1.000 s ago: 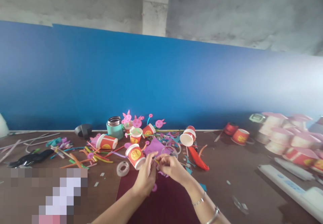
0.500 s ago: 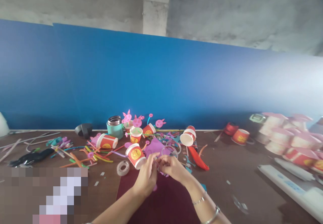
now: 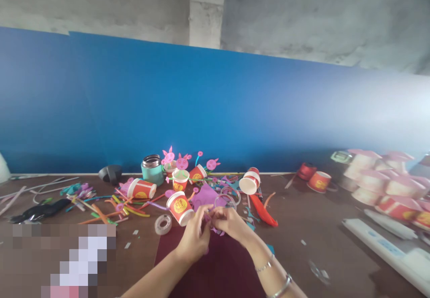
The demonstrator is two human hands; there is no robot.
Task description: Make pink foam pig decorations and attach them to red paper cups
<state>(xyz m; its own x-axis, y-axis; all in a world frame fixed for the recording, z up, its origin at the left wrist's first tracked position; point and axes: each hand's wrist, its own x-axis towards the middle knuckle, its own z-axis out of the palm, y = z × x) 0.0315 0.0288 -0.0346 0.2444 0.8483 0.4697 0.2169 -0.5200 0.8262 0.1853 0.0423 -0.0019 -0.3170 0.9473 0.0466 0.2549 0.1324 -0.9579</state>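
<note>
My left hand (image 3: 195,234) and my right hand (image 3: 230,224) meet fingertip to fingertip above a dark red mat (image 3: 218,271). Both are closed in a pinch around a small purple-pink piece (image 3: 207,218), mostly covered by the fingers, so its kind cannot be made out. Just beyond my left hand a red and white paper cup (image 3: 180,207) lies tilted. A roll of clear tape (image 3: 163,224) rests to its left. Purple foam scrap (image 3: 204,196) and other cut pieces lie behind my hands.
Pink animal-face cutouts (image 3: 183,161) stand in cups near a teal flask (image 3: 152,169). Colourful strips (image 3: 131,206) and black-handled scissors (image 3: 42,210) lie left. A red pouch-like strip (image 3: 264,212) is right of centre. Stacked cups (image 3: 386,181) and a long white tool (image 3: 379,249) stand far right.
My hands stay in nearly the same place, with the fingers shifting slightly around the small piece. A pink disc that showed below my left hand is now mostly hidden.
</note>
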